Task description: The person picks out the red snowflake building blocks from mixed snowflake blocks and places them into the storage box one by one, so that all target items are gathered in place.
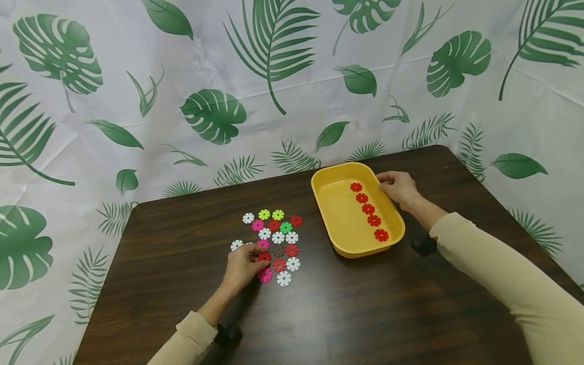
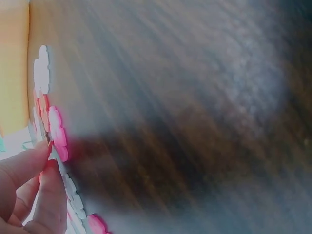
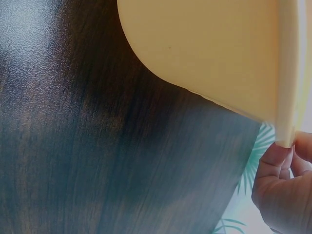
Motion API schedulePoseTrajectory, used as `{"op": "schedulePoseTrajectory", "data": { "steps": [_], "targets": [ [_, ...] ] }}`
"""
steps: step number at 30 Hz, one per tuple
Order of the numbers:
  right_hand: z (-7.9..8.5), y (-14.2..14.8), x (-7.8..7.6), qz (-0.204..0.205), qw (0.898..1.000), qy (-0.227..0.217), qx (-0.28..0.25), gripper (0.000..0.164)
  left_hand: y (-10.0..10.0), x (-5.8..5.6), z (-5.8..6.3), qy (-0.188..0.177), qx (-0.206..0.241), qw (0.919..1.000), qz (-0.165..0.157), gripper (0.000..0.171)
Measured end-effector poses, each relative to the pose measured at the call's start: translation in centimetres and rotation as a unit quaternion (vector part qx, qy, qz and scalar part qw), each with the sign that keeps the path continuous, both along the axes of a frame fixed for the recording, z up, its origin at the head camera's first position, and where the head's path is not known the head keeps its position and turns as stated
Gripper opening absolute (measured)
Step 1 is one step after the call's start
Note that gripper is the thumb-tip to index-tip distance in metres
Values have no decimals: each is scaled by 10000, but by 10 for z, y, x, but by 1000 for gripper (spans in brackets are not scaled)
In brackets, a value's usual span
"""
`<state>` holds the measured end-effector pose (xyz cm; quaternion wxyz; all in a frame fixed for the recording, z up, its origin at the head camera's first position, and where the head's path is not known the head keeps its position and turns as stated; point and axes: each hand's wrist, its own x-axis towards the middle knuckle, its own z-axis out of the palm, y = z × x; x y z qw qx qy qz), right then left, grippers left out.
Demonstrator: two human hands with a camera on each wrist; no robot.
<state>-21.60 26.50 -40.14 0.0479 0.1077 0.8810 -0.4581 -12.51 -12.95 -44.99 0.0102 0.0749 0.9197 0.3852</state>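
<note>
A red notched plastic disc [image 1: 264,257] is pinched between the thumb and fingertips of my left hand [image 1: 243,264], at the left side of a group of similar discs. Seen from the left wrist, the pinched disc is mostly hidden by the fingers [image 2: 51,187]. My right hand [image 1: 398,185] grips the far right rim of a yellow plastic tray [image 1: 335,228], its fingers curled at the edge in the right wrist view. Several red discs [image 1: 368,209] lie in a row along the right side of the tray floor.
On the dark wooden table [image 1: 182,284] lie several loose discs: white [image 1: 284,278], pink [image 1: 265,275], yellow-green [image 1: 264,214], green [image 1: 286,227], brown [image 1: 278,250] and more red [image 1: 296,220]. A leaf-print cloth [image 1: 292,76] hangs behind the table's far edge.
</note>
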Motion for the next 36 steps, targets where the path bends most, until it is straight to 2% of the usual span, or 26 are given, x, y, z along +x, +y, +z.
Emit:
{"op": "schedulePoseTrajectory", "data": {
  "steps": [9,12,16,18,26,31,33,36],
  "targets": [
    [1,1,-1,-5,10000,-27,-16,34,3,-6,6,-382,563,9974,254,25],
    [1,1,-1,-20,10000,-33,-17,34,8,-11,14,-749,898,9925,369,25],
    [1,1,0,-11,10000,-69,-55,34,18,-18,26,-1258,1480,9800,441,30],
    [1,1,0,-7,9999,-88,-63,34,25,-22,31,-1371,1748,9742,408,32],
    [2,1,0,-61,10000,-59,18,34,63,-43,47,-1461,2643,9531,195,32],
    [2,1,1,-82,10000,-20,33,33,91,-58,55,-1584,3017,9401,120,30],
    [2,1,1,-62,10000,14,27,33,102,-64,56,-1757,3222,9302,118,31],
    [1,0,1,-22,10000,56,29,34,120,-72,57,-2063,3659,9074,152,33]
  ]
}}
